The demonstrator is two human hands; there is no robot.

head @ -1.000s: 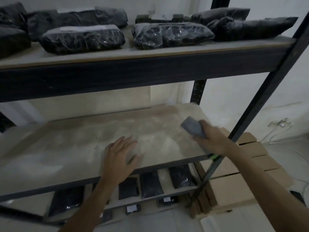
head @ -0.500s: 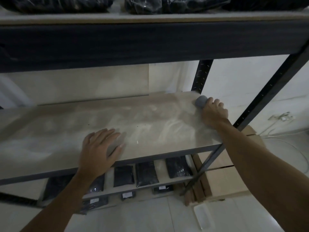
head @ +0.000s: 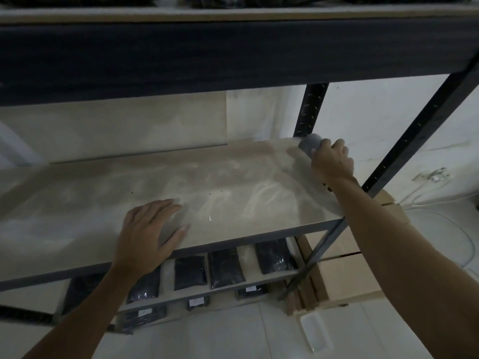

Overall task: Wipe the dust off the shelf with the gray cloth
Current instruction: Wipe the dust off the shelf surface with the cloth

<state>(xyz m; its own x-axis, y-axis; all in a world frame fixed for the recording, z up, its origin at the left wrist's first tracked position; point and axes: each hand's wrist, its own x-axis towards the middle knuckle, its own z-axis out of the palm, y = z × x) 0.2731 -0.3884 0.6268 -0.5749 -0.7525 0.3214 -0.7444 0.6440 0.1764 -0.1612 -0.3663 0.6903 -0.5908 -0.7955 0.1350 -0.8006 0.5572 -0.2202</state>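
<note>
The dusty wooden shelf board (head: 103, 198) runs across the middle of the head view, streaked with pale dust. My right hand (head: 333, 163) grips the gray cloth (head: 309, 145) and holds it down at the shelf's far right corner, beside the black rear post. Only the cloth's front end shows past my fingers. My left hand (head: 149, 233) rests flat on the board near its front edge, fingers spread and straight, holding nothing.
A dark beam (head: 233, 55) of the upper shelf hangs close overhead. Black posts (head: 309, 110) stand at the right rear and front. Below, several dark plastic packets (head: 225, 268) lie on lower shelves. Cardboard boxes (head: 347, 278) sit to the right on the floor.
My right hand has carried the cloth from the front right of the board back to the far right corner. The view has dropped lower. My left hand has stayed on the board.
</note>
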